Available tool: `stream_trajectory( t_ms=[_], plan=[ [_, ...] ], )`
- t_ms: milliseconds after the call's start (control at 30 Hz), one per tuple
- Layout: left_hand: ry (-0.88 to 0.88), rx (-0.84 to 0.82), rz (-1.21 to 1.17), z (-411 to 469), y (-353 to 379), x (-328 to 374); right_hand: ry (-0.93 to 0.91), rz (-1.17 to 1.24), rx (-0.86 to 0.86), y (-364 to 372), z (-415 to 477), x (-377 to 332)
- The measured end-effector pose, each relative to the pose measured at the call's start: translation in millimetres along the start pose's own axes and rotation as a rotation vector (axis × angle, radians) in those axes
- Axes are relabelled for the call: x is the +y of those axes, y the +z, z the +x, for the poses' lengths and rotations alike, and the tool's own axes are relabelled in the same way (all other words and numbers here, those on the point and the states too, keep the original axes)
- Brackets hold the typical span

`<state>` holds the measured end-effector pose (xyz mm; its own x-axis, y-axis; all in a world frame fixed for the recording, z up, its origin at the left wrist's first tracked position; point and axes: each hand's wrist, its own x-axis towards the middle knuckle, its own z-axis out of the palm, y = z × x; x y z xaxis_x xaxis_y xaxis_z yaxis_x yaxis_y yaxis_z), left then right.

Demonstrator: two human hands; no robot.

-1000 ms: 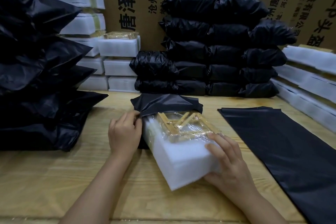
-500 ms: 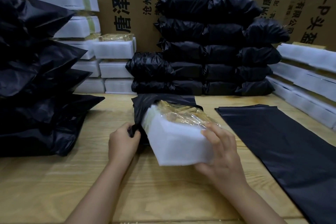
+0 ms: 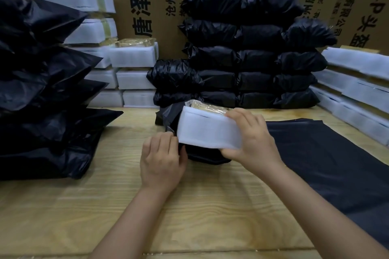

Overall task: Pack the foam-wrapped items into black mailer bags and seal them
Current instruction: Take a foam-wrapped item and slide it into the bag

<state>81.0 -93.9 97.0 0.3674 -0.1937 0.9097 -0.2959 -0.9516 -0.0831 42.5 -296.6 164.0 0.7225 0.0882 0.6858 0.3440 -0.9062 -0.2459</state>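
A white foam-wrapped item with clear film and wooden pieces on top sits partly inside a black mailer bag in the middle of the wooden table. My right hand grips the item's near right end, fingers over its top. My left hand holds the bag's mouth at the item's lower left corner. The item's far end is hidden in the bag.
Flat empty black bags lie to the right. Packed black bags are stacked at the back and on the left. Foam-wrapped items stand in piles at back left and along the right. Cardboard boxes form the rear wall.
The item has tipped up and slid further into the bag. My left hand has pulled the bag's mouth toward me along the item's lower left.
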Motion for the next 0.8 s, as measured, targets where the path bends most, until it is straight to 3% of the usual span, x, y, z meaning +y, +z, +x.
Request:
stream_trajectory(
  t_ms=[100, 200, 267, 400, 567, 633, 800],
  plan=[
    [0.125, -0.042, -0.037, -0.7, -3.2, 8.8, 0.018, 0.022, -0.023, -4.5, 10.2, -0.8],
    [0.257, -0.174, -0.263, -4.3, -5.6, 32.9, 0.000, -0.010, -0.043, -3.2, 13.1, -9.5],
    [0.211, -0.406, -0.376, -6.6, -4.5, 46.2, -0.050, -0.091, -0.025, 0.2, 7.4, -17.9],
    [-0.069, -0.829, -0.429, -13.2, 2.7, 45.6, -0.167, -0.251, 0.054, 17.8, -17.5, -32.6],
    [0.077, -1.013, -0.477, -16.6, -4.2, 51.1, -0.299, -0.349, 0.137, 44.7, -39.8, -36.2],
    [0.068, -1.172, -0.482, -15.3, -9.1, 53.2, -0.290, -0.373, 0.129, 51.8, -40.0, -34.5],
    [0.033, -1.283, -0.313, -15.8, -13.4, 53.2, -0.168, -0.392, 0.033, 60.0, -29.4, -29.5]
  ],
)
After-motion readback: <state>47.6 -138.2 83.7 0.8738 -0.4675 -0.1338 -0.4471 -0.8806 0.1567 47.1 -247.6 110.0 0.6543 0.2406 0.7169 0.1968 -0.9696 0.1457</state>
